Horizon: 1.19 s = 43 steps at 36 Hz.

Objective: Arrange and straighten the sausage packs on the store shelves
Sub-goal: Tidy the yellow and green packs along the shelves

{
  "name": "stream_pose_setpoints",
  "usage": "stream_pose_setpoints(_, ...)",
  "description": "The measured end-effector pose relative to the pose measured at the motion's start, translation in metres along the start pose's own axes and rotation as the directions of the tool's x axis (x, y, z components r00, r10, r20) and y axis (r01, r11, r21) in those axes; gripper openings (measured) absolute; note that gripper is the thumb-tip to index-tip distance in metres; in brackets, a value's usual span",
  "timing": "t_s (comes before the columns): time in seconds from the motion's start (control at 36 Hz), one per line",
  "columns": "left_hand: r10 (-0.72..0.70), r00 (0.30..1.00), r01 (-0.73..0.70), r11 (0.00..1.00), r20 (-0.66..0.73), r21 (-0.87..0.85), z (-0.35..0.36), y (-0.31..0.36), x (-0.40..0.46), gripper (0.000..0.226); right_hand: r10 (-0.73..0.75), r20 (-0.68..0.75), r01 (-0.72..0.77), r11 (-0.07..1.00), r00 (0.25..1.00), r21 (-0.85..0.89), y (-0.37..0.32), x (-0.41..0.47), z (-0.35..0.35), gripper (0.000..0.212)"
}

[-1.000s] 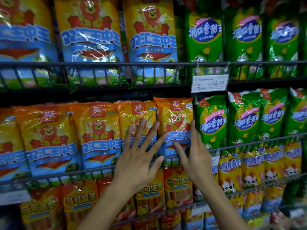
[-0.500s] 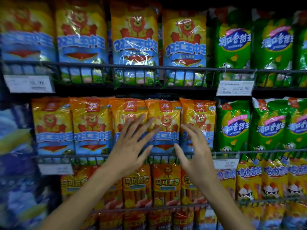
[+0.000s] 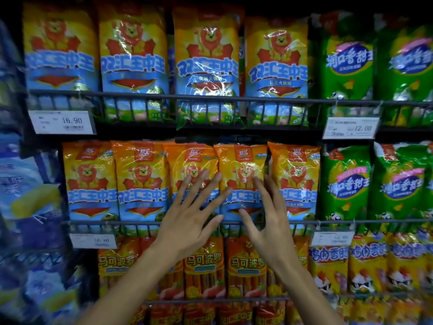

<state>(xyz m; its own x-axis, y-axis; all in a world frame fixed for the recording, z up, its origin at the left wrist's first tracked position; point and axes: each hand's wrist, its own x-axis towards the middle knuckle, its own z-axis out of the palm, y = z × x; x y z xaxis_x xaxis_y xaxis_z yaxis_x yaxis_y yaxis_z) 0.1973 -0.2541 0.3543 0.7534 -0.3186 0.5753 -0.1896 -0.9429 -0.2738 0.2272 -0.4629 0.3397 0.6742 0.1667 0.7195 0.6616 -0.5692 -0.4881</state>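
Our left hand (image 3: 187, 221) covers the lower part of the third orange sausage pack (image 3: 191, 174), fingers spread wide. Our right hand (image 3: 267, 219), fingers straight, stands at the fourth pack's (image 3: 241, 174) right edge. Both hands have shifted one pack leftward along the middle shelf rail (image 3: 93, 223); the far-left packs are blurred.

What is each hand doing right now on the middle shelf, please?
Left hand: open, fingers spread over an orange lion pack, gripping nothing.
Right hand: open, fingers straight, holding nothing.

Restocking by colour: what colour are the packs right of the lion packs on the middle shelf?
Green packs, clearest in the head view.
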Motion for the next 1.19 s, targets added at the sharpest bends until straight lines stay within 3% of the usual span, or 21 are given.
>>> stream_pose_setpoints(0.17, -0.018, 0.999, 0.018, 1.000, -0.037, -0.003, 0.001, 0.000, -0.001, 0.066, -0.257, 0.007, 0.252, 0.941, 0.966, -0.227, 0.003, -0.003, 0.019, 0.068)
stream_pose_setpoints(0.22, -0.043, 0.998, 0.042, 0.999, -0.049, -0.017, 0.001, 0.000, -0.002, 0.069, -0.263, 0.025, 0.257, 0.914, 0.965, -0.314, 0.006, -0.004, 0.024, 0.068)
stream_pose_setpoints(0.39, -0.094, 0.992, 0.091, 0.995, -0.086, -0.044, 0.002, 0.001, -0.003, 0.074, -0.255, 0.014, 0.242, 0.901, 0.967, -0.361, 0.007, -0.005, 0.029, 0.070)
stream_pose_setpoints(0.64, -0.079, 0.996, 0.075, 0.994, -0.045, -0.085, -0.004, 0.000, -0.005, 0.072, -0.221, 0.030, 0.221, 0.947, 0.975, -0.235, 0.007, -0.003, 0.023, 0.070)
stream_pose_setpoints(0.75, -0.055, 0.996, 0.038, 0.973, -0.068, -0.226, -0.013, -0.009, -0.017, 0.065, -0.189, -0.009, 0.188, 0.978, 0.982, -0.090, 0.005, 0.001, 0.021, 0.062)
stream_pose_setpoints(0.86, -0.090, 0.987, 0.057, 0.971, -0.133, -0.232, -0.012, -0.034, -0.051, 0.058, -0.184, -0.033, 0.184, 0.983, 0.982, 0.006, -0.006, -0.001, 0.018, 0.055)
stream_pose_setpoints(1.06, -0.165, 0.976, 0.144, 0.978, -0.141, -0.149, -0.013, -0.107, -0.109, 0.058, -0.277, 0.048, 0.275, 0.961, 0.960, 0.035, -0.043, -0.009, 0.034, 0.058)
stream_pose_setpoints(1.19, -0.089, 0.985, 0.066, 0.986, -0.145, -0.156, -0.013, -0.146, -0.120, 0.059, -0.279, 0.112, 0.280, 0.960, 0.954, 0.002, -0.087, -0.011, 0.068, 0.063)
